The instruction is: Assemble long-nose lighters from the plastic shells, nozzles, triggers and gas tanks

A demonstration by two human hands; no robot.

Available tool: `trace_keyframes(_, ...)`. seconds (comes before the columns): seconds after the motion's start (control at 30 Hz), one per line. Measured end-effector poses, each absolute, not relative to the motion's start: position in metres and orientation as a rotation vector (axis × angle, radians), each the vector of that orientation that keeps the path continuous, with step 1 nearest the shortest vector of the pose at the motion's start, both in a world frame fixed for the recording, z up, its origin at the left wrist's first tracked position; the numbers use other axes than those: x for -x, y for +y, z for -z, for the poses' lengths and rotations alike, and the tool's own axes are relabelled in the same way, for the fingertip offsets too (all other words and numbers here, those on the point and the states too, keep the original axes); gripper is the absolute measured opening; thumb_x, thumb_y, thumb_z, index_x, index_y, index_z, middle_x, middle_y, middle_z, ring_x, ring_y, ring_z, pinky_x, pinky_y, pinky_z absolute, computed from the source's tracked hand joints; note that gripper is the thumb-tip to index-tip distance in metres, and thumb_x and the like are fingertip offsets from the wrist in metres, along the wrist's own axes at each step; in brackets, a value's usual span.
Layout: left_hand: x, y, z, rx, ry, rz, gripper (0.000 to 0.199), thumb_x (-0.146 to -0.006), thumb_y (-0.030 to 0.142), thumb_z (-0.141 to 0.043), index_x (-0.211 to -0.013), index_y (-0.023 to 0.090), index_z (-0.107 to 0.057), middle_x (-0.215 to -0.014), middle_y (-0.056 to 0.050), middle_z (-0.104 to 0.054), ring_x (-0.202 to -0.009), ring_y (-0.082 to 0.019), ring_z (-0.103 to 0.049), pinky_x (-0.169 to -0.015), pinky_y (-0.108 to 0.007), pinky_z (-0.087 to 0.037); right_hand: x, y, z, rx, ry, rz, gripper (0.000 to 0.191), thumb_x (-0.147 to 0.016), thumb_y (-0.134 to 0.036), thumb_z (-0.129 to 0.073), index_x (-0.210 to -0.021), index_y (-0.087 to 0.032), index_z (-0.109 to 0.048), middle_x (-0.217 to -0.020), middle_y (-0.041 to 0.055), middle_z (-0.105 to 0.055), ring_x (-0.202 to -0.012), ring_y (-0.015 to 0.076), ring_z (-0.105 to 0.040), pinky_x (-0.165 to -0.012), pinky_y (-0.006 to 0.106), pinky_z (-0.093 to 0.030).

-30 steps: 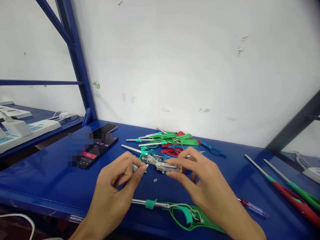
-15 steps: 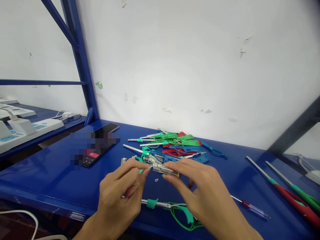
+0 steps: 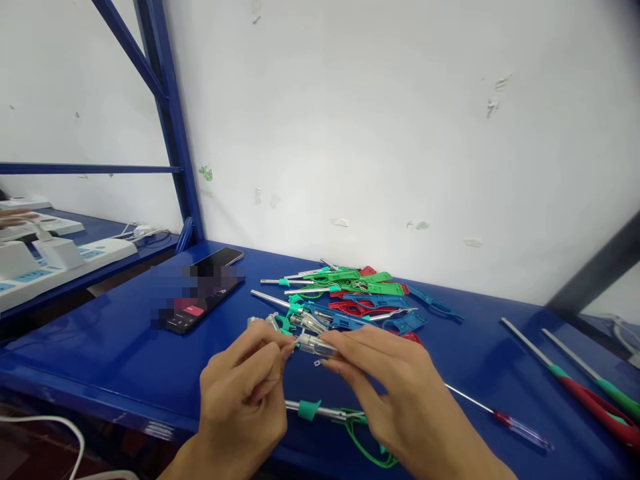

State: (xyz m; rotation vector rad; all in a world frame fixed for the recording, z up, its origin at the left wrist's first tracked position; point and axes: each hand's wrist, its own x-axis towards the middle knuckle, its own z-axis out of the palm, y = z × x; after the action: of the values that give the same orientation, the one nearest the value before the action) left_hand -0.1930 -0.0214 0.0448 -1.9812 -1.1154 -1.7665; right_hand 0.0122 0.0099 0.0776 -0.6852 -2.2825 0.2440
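Note:
My right hand (image 3: 400, 383) is closed on a clear plastic lighter fuel tank (image 3: 316, 345), holding it between thumb and fingers with its valve end pointing left. My left hand (image 3: 245, 387) is pinched at that valve end, on a small pale piece mostly hidden by the fingertips. Just below the tank, a tiny metal plate (image 3: 317, 363) shows near my right thumb. In front of me lies an opened long-necked lighter, with its metal tube (image 3: 330, 413) and green half-shell (image 3: 370, 447) partly covered by my right hand. Beyond my fingers, more clear tanks (image 3: 307, 323) lie on the blue table.
Behind my hands is a pile of green, red and blue lighter shells (image 3: 370, 293). A screwdriver (image 3: 523, 430), a red lighter (image 3: 590, 400) and a green lighter (image 3: 617, 395) lie right. Left are a phone (image 3: 205, 310), a power strip (image 3: 107, 250) and another person's hand (image 3: 17, 217).
Both my hands and the tank have shifted slightly left and down, with the fingers still at the valve end. The view has turned a little left. Another person's hand has appeared at far left.

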Motion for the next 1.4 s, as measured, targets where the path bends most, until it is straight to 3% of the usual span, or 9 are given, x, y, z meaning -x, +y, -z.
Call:
trace_keyframes(0.13,0.192,-0.023,-0.042,1.952,-1.111,1.748,0.051,-0.094,-0.010,-0.060,-0.070,0.020,-0.027,-0.076,0.004,-0.065,-0.059,-0.005,-0.062,-0.053,-0.017,-0.044,-0.010,0.010,-0.076,0.643,-2.277,-0.238,0.024,-0.105,-0.009,-0.068,-0.124,-0.019,-0.079,-0.100,0.0026,-0.086,-0.082,0.0212,-0.078,-0.075,0.032,-0.064)
trace_keyframes(0.3,0.192,-0.024,-0.042,1.929,-1.103,1.727,0.051,-0.093,-0.011,-0.060,-0.069,0.019,-0.026,-0.079,0.005,-0.063,-0.060,-0.004,-0.067,-0.053,-0.016,-0.045,-0.006,0.009,-0.074,0.637,-2.250,-0.225,0.018,-0.109,-0.014,-0.064,-0.110,-0.021,-0.080,-0.101,0.0032,-0.088,-0.081,0.0212,-0.080,-0.073,0.030,-0.064)
trace_keyframes(0.53,0.192,-0.026,-0.038,1.889,-1.120,1.719,0.051,-0.089,-0.014,-0.060,-0.067,0.018,-0.027,-0.082,0.005,-0.065,-0.057,-0.003,-0.065,-0.049,-0.017,-0.041,-0.002,0.006,-0.074,0.639,-2.216,-0.084,0.036,-0.119,-0.031,-0.049,-0.111,-0.022,-0.082,-0.100,0.0043,-0.089,-0.068,0.0183,-0.077,-0.063,0.028,-0.060)
trace_keyframes(0.83,0.193,-0.018,-0.032,1.894,-1.133,1.779,0.049,-0.088,-0.012,-0.057,-0.066,0.018,-0.025,-0.076,0.005,-0.058,-0.054,-0.003,-0.054,-0.049,-0.019,-0.036,-0.002,0.009,-0.069,0.691,-2.304,-0.196,0.020,-0.109,-0.013,-0.060,-0.106,-0.021,-0.078,-0.099,0.0050,-0.086,-0.080,0.0212,-0.078,-0.070,0.030,-0.060)
trace_keyframes(1.0,0.192,-0.022,-0.037,1.911,-1.172,1.823,0.048,-0.090,-0.010,-0.057,-0.068,0.019,-0.025,-0.071,0.005,-0.055,-0.057,-0.005,-0.055,-0.051,-0.018,-0.037,-0.001,0.011,-0.070,0.727,-2.307,-0.328,0.019,-0.108,-0.013,-0.063,-0.100,-0.023,-0.077,-0.102,0.0047,-0.085,-0.085,0.0208,-0.078,-0.074,0.030,-0.059)
trace_keyframes(1.23,0.193,-0.017,-0.042,1.942,-1.213,1.837,0.049,-0.094,-0.006,-0.056,-0.067,0.019,-0.023,-0.066,0.004,-0.050,-0.059,-0.007,-0.056,-0.051,-0.017,-0.038,0.003,0.011,-0.071,0.741,-2.356,-0.305,0.023,-0.109,-0.010,-0.057,-0.110,-0.021,-0.078,-0.094,0.0048,-0.082,-0.080,0.0220,-0.075,-0.072,0.033,-0.057)
trace_keyframes(1.4,0.190,-0.021,-0.051,1.953,-1.205,1.849,0.050,-0.097,-0.004,-0.057,-0.065,0.020,-0.026,-0.067,0.004,-0.055,-0.061,-0.008,-0.060,-0.054,-0.018,-0.044,-0.004,0.012,-0.073,0.719,-2.280,-0.308,0.021,-0.109,-0.013,-0.062,-0.116,-0.023,-0.080,-0.106,0.0039,-0.086,-0.090,0.0201,-0.081,-0.079,0.029,-0.064)
